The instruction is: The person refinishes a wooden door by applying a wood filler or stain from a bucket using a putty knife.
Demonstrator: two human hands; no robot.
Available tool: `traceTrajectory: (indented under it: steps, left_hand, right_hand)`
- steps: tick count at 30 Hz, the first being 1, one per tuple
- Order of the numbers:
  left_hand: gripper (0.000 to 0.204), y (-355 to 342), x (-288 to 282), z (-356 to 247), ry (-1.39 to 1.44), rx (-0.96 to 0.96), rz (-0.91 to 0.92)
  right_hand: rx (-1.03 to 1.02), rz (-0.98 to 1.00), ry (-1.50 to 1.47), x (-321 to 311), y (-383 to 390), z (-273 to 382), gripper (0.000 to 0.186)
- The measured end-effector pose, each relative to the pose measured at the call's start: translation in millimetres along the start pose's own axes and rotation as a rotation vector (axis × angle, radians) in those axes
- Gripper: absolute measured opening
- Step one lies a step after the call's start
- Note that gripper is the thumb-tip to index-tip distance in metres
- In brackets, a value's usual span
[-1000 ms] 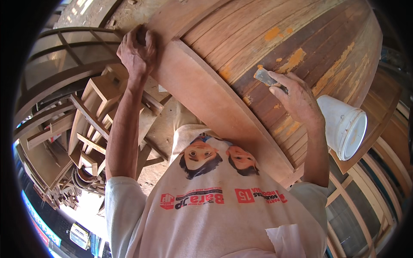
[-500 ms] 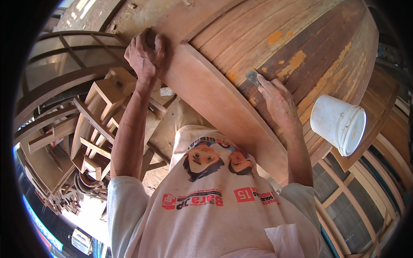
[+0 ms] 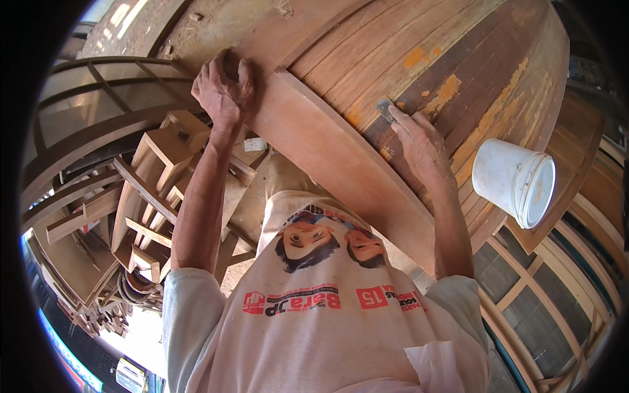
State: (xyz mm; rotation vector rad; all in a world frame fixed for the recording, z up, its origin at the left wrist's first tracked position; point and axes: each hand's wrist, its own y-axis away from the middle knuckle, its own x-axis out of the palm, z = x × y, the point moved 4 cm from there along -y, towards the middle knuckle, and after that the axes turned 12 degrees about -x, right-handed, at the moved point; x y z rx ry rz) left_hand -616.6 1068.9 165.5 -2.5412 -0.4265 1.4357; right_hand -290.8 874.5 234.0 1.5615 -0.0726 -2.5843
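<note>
My right hand [image 3: 422,145] grips a small grey putty knife [image 3: 384,110] whose flat blade lies against a panel of wooden planks [image 3: 367,65]. Orange-brown filler [image 3: 444,93] is smeared in patches over the darker planks around it. At the panel's far left corner my left hand [image 3: 225,92] rests with curled fingers by the wide reddish frame board [image 3: 314,144]. A dark gap shows between its thumb and fingers, and what it holds, if anything, cannot be made out. To the right, a white plastic bucket [image 3: 504,173] with a lid lies tilted on the planks.
Stacked wooden frames and offcuts [image 3: 154,164] crowd the left side. A dark lattice frame [image 3: 105,88] stands behind them. At the right, below the panel, lean more wooden window-like frames [image 3: 531,281]. A dusty floor [image 3: 216,33] shows at the far left.
My right hand and the putty knife have shifted very slightly up the planks. The left hand stays at the corner, and the whole view has moved a little.
</note>
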Motion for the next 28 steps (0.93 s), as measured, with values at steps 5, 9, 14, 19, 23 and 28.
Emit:
traceTrajectory:
  steps: [5, 9, 14, 19, 23, 28]
  left_hand:
    - [0.049, 1, 5, 5, 0.022, 0.023, -0.026]
    - [0.049, 1, 6, 5, 0.031, 0.014, -0.012]
    - [0.048, 3, 3, 4, 0.026, 0.021, -0.032]
    - [0.046, 2, 7, 4, 0.028, 0.028, -0.057]
    - [0.047, 4, 5, -5, 0.016, -0.002, -0.026]
    - [0.051, 0, 6, 4, -0.004, -0.042, 0.019]
  right_hand:
    - [0.017, 0.099, 0.013, -2, 11, 20, 0.040]
    - [-0.084, 0.063, -0.037, 20, 27, 21, 0.041]
    - [-0.074, 0.095, 0.023, 7, 23, 29, 0.042]
    - [-0.100, 0.179, -0.039, 9, 26, 17, 0.040]
    - [-0.189, 0.089, -0.036, 8, 19, 19, 0.040]
    - [-0.142, 0.270, 0.013, 10, 19, 18, 0.043]
